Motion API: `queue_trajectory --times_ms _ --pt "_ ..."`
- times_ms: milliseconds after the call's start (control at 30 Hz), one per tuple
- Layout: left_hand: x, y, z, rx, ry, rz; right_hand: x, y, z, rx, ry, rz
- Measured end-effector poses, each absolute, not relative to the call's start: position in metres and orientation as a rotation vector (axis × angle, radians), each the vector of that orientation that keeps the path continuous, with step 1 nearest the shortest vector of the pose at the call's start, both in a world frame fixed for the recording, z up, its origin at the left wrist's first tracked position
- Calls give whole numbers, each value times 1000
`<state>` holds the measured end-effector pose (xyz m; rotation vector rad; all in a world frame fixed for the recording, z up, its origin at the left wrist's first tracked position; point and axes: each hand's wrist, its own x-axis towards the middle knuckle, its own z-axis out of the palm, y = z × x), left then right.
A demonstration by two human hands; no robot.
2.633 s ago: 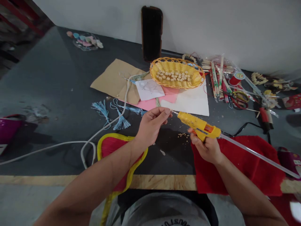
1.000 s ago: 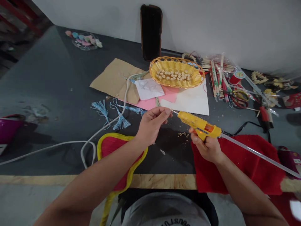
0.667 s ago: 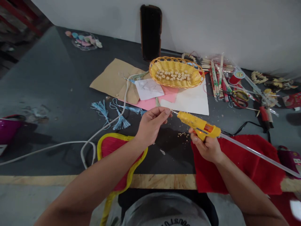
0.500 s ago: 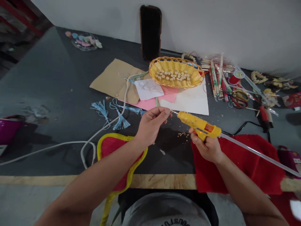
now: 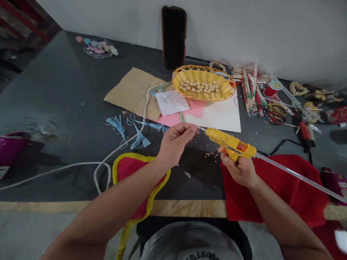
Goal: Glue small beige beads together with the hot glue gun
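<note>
A yellow hot glue gun (image 5: pixel 226 142) is gripped in my right hand (image 5: pixel 238 169), its small orange light lit and a long clear glue stick (image 5: pixel 295 176) running out of its back. Its nozzle points left at the fingertips of my left hand (image 5: pixel 177 141). Those fingers are pinched together around something too small to make out. Beneath and beside the gun, several tiny pale bits (image 5: pixel 211 155) lie on the dark table. A yellow wicker basket (image 5: pixel 203 96) with small cream flower-like pieces stands behind my hands.
Blue tassels (image 5: pixel 140 140) and a white cable (image 5: pixel 119 147) lie left. A red cloth (image 5: pixel 284 195) is under my right arm, a yellow-edged red piece (image 5: pixel 127 168) by my left. Scissors (image 5: pixel 276 112) and red thread (image 5: pixel 272 89) lie right; a phone (image 5: pixel 174 39) leans against the wall.
Hardly anything differs. The glue gun and both hands have shifted very slightly to the right, with the nozzle still at my left fingertips.
</note>
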<state>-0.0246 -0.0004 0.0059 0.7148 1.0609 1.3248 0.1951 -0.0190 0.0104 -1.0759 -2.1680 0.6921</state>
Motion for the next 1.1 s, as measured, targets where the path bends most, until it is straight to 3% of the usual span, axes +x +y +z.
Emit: queue_trajectory --times_ms 1100 --pt "-25 0 4 730 1037 1337 196 -19 6 -1046 -2138 681"
